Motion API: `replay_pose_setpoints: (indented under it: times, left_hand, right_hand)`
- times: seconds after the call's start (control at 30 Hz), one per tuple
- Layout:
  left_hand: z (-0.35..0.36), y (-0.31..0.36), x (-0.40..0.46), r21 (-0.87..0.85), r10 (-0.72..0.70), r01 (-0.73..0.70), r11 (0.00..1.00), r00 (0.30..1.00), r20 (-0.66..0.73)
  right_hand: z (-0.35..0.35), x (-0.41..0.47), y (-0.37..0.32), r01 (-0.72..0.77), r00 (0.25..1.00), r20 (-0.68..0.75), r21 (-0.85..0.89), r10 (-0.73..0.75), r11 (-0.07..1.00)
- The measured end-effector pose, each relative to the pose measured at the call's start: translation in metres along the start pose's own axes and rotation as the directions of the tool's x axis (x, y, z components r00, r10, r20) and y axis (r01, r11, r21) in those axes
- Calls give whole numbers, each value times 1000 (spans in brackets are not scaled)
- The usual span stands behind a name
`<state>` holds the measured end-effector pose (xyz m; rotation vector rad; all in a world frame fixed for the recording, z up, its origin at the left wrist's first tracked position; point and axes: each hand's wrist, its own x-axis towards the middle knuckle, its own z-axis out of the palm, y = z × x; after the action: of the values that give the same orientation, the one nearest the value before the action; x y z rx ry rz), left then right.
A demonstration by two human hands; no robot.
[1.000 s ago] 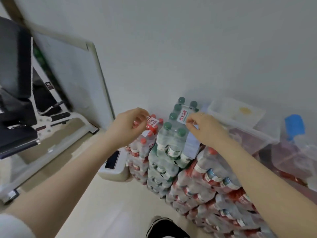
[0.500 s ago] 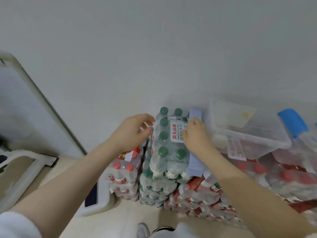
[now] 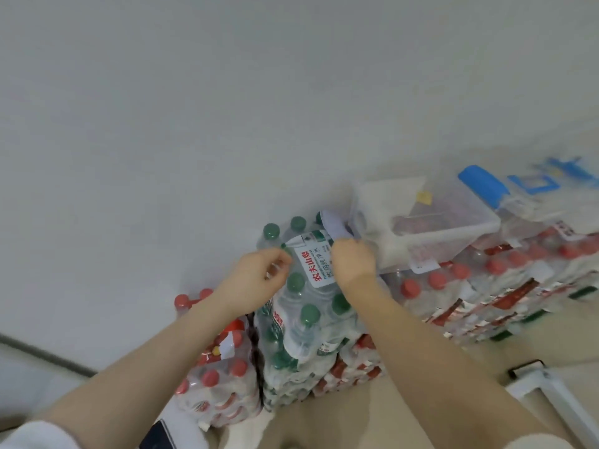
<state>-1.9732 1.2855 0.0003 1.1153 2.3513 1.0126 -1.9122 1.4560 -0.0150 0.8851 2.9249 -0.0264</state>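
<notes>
A shrink-wrapped pack of green-capped water bottles (image 3: 308, 306) tops a stack against the white wall. It carries a white label with red characters (image 3: 316, 265). My left hand (image 3: 256, 273) has its fingers curled, pinching the plastic wrap at the pack's left top. At the right top, over the label's edge, my right hand (image 3: 351, 262) grips the wrap with curled fingers. A pale handle strip (image 3: 335, 225) sticks up behind the right hand.
Packs of red-capped bottles (image 3: 220, 367) stand lower left, more red-capped packs (image 3: 486, 286) stretch to the right. A clear plastic bin (image 3: 421, 215) sits on those, a blue-lidded box (image 3: 483, 183) behind. A white frame (image 3: 547, 393) lies on the beige floor at right.
The view has swung right and closer to the stack. Both hands have closed in on the top of the green-capped pack, the left one shifting from the red-capped pack onto it.
</notes>
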Motion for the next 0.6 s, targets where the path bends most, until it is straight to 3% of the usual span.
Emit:
replay_pose_setpoints:
  times: [0.07, 0.13, 0.23, 0.27, 0.33, 0.4, 0.5, 0.6]
  left_hand:
    - [0, -2, 3, -95, -42, 45, 994, 999, 28]
    - [2, 1, 9, -352, -171, 183, 918, 983, 67]
    - [5, 16, 16, -743, -288, 375, 554, 924, 251]
    - [4, 22, 16, -819, -274, 382, 429, 919, 285]
    - [2, 29, 13, -897, -226, 314, 312, 941, 251]
    - [-5, 34, 7, -904, -212, 242, 353, 961, 175]
    - [-12, 39, -4, -826, -232, 212, 522, 967, 101]
    - [-11, 37, -18, -718, -208, 231, 656, 971, 122]
  right_hand:
    - [-10, -3, -2, -2, 998, -69, 30, 4, 1000]
    - [-19, -18, -7, 76, 955, -290, 25, -66, 997]
    - [-19, -56, -14, 202, 803, -570, -15, -175, 979]
    - [-17, -69, -16, 217, 798, -568, -36, -199, 976]
    - [-20, -91, -23, 235, 793, -564, -67, -231, 970]
    - [-19, -105, -26, 251, 789, -552, -110, -270, 962]
    - [-16, -127, -36, 287, 758, -582, -106, -293, 952]
    - [-11, -150, -48, 265, 771, -572, -111, -280, 958]
